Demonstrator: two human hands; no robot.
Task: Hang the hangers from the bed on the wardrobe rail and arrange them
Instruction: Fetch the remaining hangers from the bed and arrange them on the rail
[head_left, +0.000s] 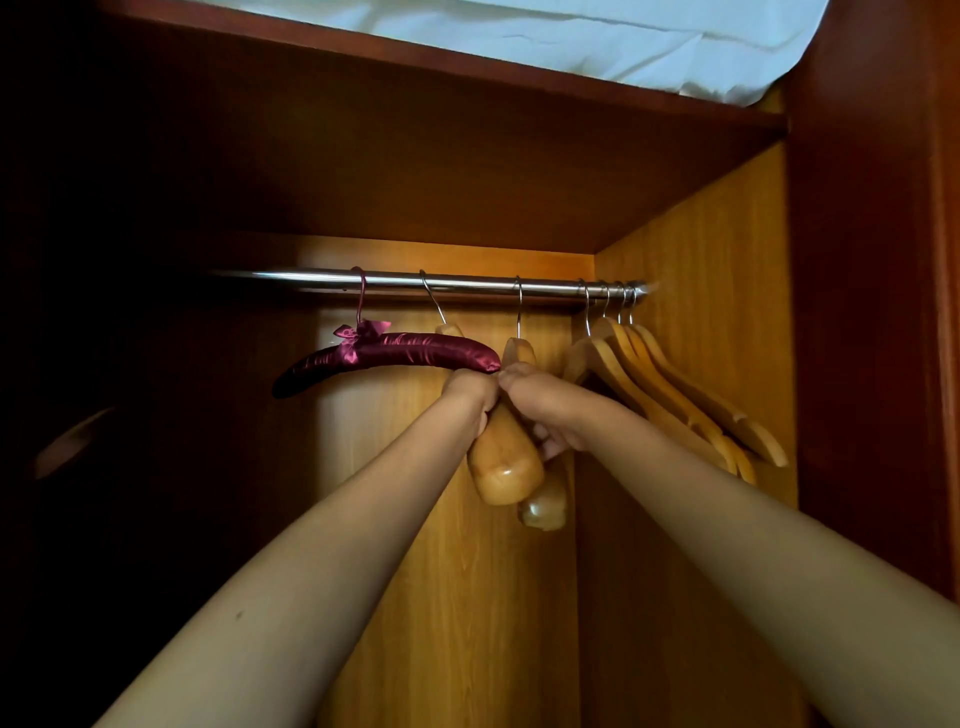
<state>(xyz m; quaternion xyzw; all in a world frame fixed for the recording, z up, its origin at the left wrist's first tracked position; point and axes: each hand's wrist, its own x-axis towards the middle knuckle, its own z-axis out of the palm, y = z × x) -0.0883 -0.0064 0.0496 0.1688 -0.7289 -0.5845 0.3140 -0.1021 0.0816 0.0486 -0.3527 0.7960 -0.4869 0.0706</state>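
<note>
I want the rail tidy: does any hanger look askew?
Yes. The padded burgundy hanger hangs crosswise, along the rail, while the four wooden hangers at the right end angle out toward the front.

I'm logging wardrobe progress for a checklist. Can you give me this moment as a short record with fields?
rail: metal bar across the wardrobe, under a shelf
padded hanger: burgundy satin hanger hooked on the rail, leftmost
grouped hangers: four wooden hangers bunched at the right end
middle hangers: two wooden hangers hooked on the rail, both gripped
left hand: shut on a middle hanger
right hand: shut on a middle hanger
shelf above: pale cloth
</note>
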